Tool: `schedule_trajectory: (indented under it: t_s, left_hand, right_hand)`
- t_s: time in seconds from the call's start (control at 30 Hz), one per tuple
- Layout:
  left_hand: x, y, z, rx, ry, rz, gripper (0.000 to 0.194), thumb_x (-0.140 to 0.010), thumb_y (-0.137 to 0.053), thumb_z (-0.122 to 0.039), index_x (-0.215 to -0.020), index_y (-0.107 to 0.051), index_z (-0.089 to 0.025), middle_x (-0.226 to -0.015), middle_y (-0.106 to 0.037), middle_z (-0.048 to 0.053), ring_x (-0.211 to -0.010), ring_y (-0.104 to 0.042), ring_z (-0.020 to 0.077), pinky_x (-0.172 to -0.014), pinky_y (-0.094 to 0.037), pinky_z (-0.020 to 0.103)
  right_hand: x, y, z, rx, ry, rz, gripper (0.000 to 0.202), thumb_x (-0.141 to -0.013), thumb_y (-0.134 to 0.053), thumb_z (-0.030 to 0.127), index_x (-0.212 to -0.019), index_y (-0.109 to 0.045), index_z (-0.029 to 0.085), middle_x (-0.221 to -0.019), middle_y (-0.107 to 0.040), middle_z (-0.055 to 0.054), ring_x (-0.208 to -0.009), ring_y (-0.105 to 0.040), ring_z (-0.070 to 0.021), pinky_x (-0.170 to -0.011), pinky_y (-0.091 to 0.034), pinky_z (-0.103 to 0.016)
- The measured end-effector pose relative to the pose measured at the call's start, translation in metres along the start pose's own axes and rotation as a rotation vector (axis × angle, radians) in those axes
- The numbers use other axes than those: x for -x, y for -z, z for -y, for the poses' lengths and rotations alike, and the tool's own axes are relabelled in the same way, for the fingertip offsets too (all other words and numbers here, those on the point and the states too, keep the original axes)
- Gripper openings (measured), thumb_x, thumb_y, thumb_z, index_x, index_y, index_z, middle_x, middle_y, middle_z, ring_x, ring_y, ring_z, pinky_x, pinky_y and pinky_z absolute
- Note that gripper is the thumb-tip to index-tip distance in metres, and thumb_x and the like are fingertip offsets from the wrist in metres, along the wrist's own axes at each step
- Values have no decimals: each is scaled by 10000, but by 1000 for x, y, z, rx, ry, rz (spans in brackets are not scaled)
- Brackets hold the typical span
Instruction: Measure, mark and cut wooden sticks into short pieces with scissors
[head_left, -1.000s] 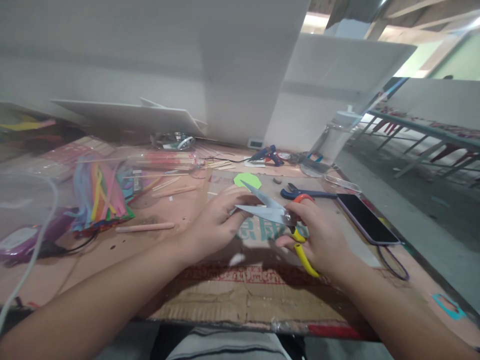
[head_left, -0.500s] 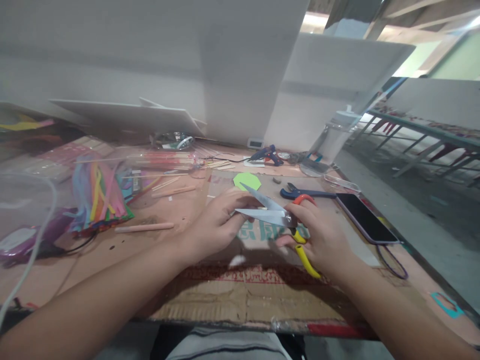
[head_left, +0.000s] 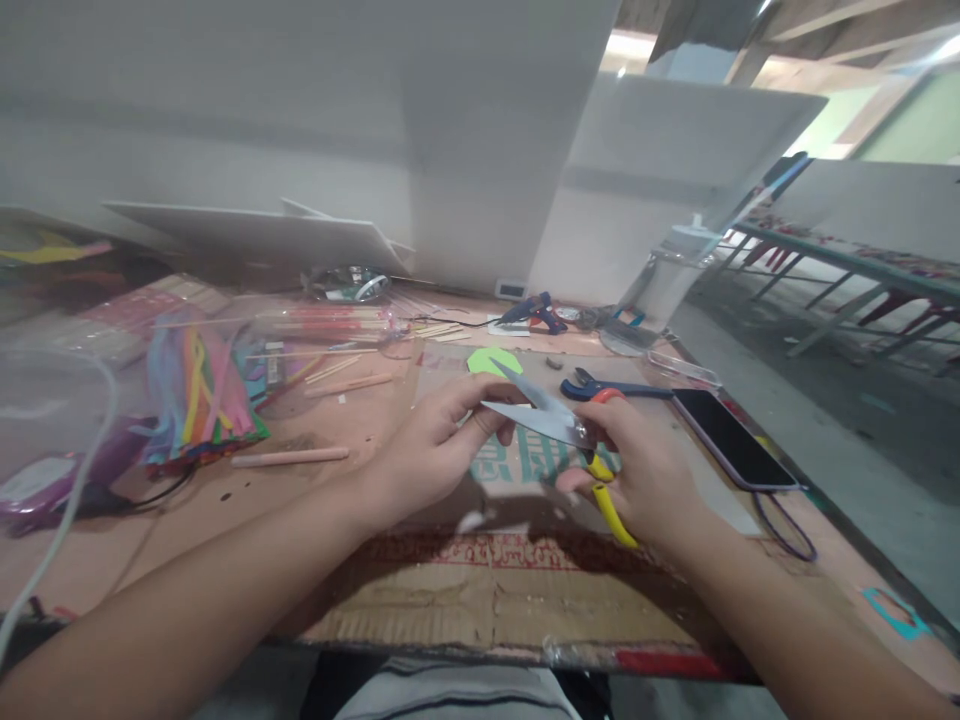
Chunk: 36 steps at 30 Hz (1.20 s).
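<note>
My right hand (head_left: pixel 637 460) grips scissors (head_left: pixel 551 418) with yellow and red handles, their blades spread apart and pointing left. The fingers of my left hand (head_left: pixel 442 430) are pinched together at the blades; what they hold, if anything, is too small to make out. Just behind the blades a bright green paper octagon (head_left: pixel 487 358) lies on the cardboard (head_left: pixel 442 367). Green printed characters (head_left: pixel 536 460) show on the cardboard below the scissors.
To the right lie a phone (head_left: pixel 731 435) and blue pliers (head_left: pixel 615 388). A water bottle (head_left: pixel 652 295) and a glue gun (head_left: pixel 536 313) stand or lie behind. Colored pipe cleaners (head_left: pixel 202 390) and a glue stick (head_left: pixel 289 457) are at the left.
The scissor blades have tilted, with the lower blade's tip now higher and a little to the right. My left fingers have curled slightly, and my right hand has shifted slightly.
</note>
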<state>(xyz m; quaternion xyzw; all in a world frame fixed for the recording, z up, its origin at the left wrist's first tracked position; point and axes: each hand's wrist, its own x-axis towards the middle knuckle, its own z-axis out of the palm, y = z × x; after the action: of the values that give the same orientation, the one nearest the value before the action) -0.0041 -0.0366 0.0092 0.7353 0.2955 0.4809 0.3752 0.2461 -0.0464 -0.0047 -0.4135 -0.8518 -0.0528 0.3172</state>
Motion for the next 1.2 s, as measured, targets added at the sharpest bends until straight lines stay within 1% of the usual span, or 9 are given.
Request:
schedule_trajectory:
  t_s: [0.07,0.23,0.47,0.67,0.83,0.93,1.0,1.1,1.2]
  left_hand:
    - [0,0,-1,33,-9,-12,142,-976,-505,-234,-984,-642,-201,-818,-629,6,-767,-614,131,-735,-500,261]
    - [-1,-1,-1,7,-12,-23,129,-951,-516,-202,-956,-643,-184,-970,-683,44,-809,-657,136,-742,-538,261]
    - [0,-1,0,-65,-13,-23,155,-949,-505,-195,-988,-654,-186,-996,-696,45,-919,-650,163,-837,-524,292]
    - [0,-1,0,-58,-11,-24,134,-929,-522,-179,-955,-653,-184,-953,-683,36,-895,-637,163,-812,-507,287]
    - [-1,-1,3,-17,34,-9,133,-947,-521,-216,-904,-643,-185,-884,-643,23,-827,-608,151,-752,-475,277]
    - [0,-2,4,-20,38,-4,163,-963,-509,-225,-851,-622,-188,-825,-614,9,-812,-580,146,-757,-454,281]
    - [1,-2,4,-6,32,2,199,-978,-508,-256,-822,-611,-187,-800,-603,2,-797,-567,137,-750,-445,272]
    - [1,-1,2,70,21,-5,202,-986,-531,-325,-868,-625,-189,-768,-585,-12,-758,-559,120,-722,-449,249]
    - [1,-2,-1,130,29,-38,150,-957,-587,-332,-958,-646,-194,-792,-602,-12,-734,-562,110,-678,-460,225]
  right_hand:
    - [-1,0,0,10,18,-1,591,-904,-515,710,-1164,-565,182,-892,-598,-63,-732,-584,-218,-625,-463,-326]
    - [-2,1,1,12,41,14,558,-903,-536,692,-1134,-558,184,-885,-582,-52,-732,-576,-214,-626,-457,-325]
    - [-2,1,2,1,55,20,601,-899,-509,711,-1149,-558,166,-897,-576,-64,-752,-562,-222,-667,-460,-340]
    - [-3,2,1,27,77,24,590,-913,-494,700,-1121,-577,154,-865,-580,-58,-725,-549,-210,-650,-444,-322]
    - [0,4,4,16,24,53,548,-884,-535,711,-1024,-606,186,-800,-596,-32,-677,-550,-187,-614,-409,-295]
    - [4,1,4,-20,-27,73,509,-877,-593,679,-1063,-605,206,-759,-594,-7,-621,-532,-168,-575,-385,-284]
    - [4,-1,3,-34,-27,42,531,-890,-573,683,-1122,-587,206,-789,-602,-14,-629,-534,-171,-578,-393,-287]
    - [0,0,1,-24,1,-21,571,-902,-506,719,-1125,-565,197,-838,-595,-34,-673,-546,-186,-591,-411,-295]
    - [-4,2,1,10,14,-32,576,-901,-486,734,-1084,-562,193,-815,-578,-29,-665,-542,-188,-574,-402,-297]
